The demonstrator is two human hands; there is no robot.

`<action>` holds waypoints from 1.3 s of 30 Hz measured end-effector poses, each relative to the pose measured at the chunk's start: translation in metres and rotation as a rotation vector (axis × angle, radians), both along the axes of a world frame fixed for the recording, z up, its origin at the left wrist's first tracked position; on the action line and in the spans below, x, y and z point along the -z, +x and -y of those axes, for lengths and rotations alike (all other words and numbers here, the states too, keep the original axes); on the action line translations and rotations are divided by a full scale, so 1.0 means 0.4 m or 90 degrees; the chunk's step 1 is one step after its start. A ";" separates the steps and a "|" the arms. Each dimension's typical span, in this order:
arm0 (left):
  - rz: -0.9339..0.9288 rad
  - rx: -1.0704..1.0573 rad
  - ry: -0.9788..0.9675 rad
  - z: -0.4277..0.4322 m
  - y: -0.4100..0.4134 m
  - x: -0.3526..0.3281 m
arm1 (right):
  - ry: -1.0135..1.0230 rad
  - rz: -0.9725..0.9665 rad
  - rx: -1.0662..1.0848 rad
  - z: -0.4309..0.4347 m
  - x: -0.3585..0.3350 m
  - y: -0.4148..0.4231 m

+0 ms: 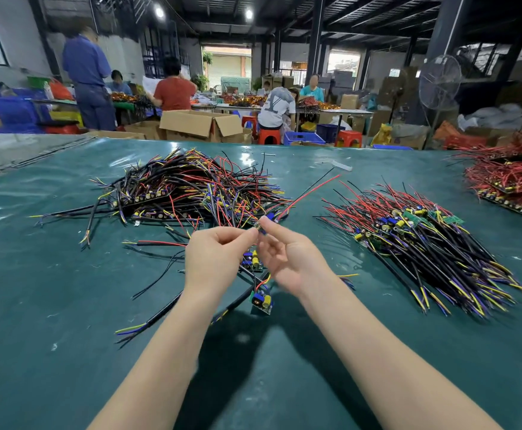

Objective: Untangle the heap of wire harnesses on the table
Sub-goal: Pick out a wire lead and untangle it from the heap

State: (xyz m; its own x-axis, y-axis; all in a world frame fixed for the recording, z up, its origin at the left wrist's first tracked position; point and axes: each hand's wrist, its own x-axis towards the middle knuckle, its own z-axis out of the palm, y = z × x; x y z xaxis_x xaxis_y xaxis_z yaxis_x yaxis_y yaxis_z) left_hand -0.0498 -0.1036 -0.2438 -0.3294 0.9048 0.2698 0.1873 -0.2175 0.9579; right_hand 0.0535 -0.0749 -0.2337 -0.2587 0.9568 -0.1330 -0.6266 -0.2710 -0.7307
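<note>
Workshop floor; the work surface is a table under a green cover. The heap of wire harnesses lies tangled left of centre, beyond the hands. Left hand and right hand meet above the cover, each pinching one harness between thumb and forefinger; the right hand's other fingers are loosely spread. A red lead runs from the pinch up and rightward. Two small circuit boards show below the hands. A straightened bundle lies to the right, apart from the heap.
</note>
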 end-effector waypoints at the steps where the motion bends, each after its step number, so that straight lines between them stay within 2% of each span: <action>1: -0.012 -0.027 0.032 0.001 0.005 0.000 | -0.024 -0.024 -0.012 0.000 0.006 -0.008; 4: 0.003 -0.024 0.047 0.001 0.008 0.003 | 0.006 0.069 -0.027 0.008 0.022 -0.025; 7: 0.020 0.033 0.002 -0.002 0.014 0.008 | 0.098 0.137 0.048 0.004 0.025 -0.019; 9: 0.035 0.008 0.008 -0.004 0.023 0.012 | 0.110 0.122 0.070 0.006 0.026 -0.021; 12: 0.078 -0.053 0.024 -0.006 0.023 0.007 | 0.062 0.007 0.003 0.021 0.029 -0.045; 15: 0.105 -0.024 0.015 -0.004 0.017 0.003 | 0.071 0.031 0.014 0.023 0.030 -0.047; 18: 0.064 0.024 -0.028 0.000 0.024 0.001 | 0.121 0.125 0.076 0.012 0.022 -0.027; 23: 0.191 0.205 -0.136 0.009 0.016 -0.012 | 0.265 0.267 0.158 -0.006 0.023 0.002; 27: 0.150 0.170 -0.151 0.010 0.017 -0.009 | 0.423 0.530 0.269 -0.015 0.034 0.017; 31: 0.162 0.135 -0.158 0.000 0.014 0.000 | 0.492 0.586 0.294 -0.013 0.041 0.016; 33: 0.141 0.128 -0.131 -0.003 0.018 0.002 | 0.474 0.542 0.264 -0.010 0.038 0.013; 35: 0.113 0.141 -0.089 -0.006 0.025 0.001 | 0.405 0.383 0.219 -0.013 0.029 0.012; 37: 0.134 0.205 -0.090 -0.008 0.026 -0.003 | 0.322 0.228 0.182 -0.021 0.017 0.013; 39: 0.181 0.295 -0.142 -0.005 0.020 -0.004 | 0.296 0.215 0.180 -0.025 0.013 0.018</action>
State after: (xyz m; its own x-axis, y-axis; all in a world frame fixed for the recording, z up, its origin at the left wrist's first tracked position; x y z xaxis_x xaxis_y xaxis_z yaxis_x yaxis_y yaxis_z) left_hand -0.0417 -0.1017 -0.2422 0.0823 0.9965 0.0160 -0.1500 -0.0035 0.9887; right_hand 0.0605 -0.0651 -0.2387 -0.0047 0.9593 0.2825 -0.3428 0.2638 -0.9016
